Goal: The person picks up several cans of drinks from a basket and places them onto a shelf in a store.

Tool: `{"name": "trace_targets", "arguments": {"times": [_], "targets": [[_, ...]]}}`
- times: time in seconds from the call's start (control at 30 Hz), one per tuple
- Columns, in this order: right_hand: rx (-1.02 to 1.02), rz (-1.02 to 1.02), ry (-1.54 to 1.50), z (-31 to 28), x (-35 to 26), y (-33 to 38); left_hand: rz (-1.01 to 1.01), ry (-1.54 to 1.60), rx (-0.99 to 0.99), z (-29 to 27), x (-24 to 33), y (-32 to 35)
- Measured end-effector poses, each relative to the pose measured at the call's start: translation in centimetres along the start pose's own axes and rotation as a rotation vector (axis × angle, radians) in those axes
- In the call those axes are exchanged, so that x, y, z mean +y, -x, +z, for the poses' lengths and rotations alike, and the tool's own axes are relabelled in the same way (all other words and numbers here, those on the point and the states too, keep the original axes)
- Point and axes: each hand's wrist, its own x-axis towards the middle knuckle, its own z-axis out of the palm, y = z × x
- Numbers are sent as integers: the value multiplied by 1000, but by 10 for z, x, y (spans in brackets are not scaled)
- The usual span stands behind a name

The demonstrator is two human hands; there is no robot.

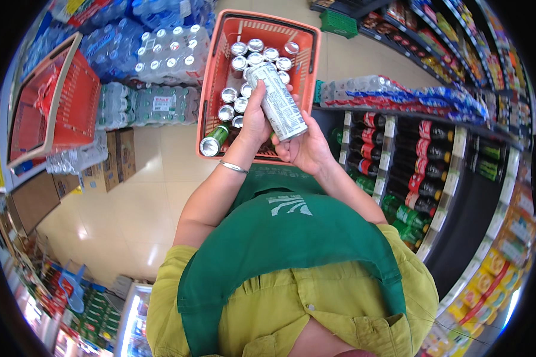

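Note:
I hold a tall, pale drink can (277,102) covered in small print, tilted over an orange-red shopping basket (207,77). My left hand (257,119) is closed round its left side, with a bracelet at the wrist. My right hand (309,143) cups the can's lower end, its thumb along the side and its fingers curled underneath. Inside the basket, several silver-topped cans (255,58) stand upright. A green can (214,140) leans in the basket's near left corner, its silver end toward me. My hands and the held can hide part of the basket's contents.
To the right, a shelf holds dark soda bottles (421,166) and green bottles (406,213). Wrapped water packs (173,53) are stacked at the left, beside another red basket (71,104). Cardboard boxes (104,169) stand on the tiled floor (143,208). A green crate (338,24) lies farther off.

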Motion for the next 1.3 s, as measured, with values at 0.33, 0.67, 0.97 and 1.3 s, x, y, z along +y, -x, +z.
{"name": "trace_targets", "arguments": {"times": [0.33, 0.67, 0.97, 1.3], "targets": [[-101, -27, -50, 1, -9, 52, -340, -182, -15, 49, -20, 3], [-92, -115, -303, 1, -2, 100, -594, -275, -43, 66, -64, 8], [-135, -103, -394, -10, 9, 108, -735, -224, -17, 65, -73, 21], [-112, -21, -370, -14, 23, 108, -518, -393, 58, 39, -77, 23]]}}
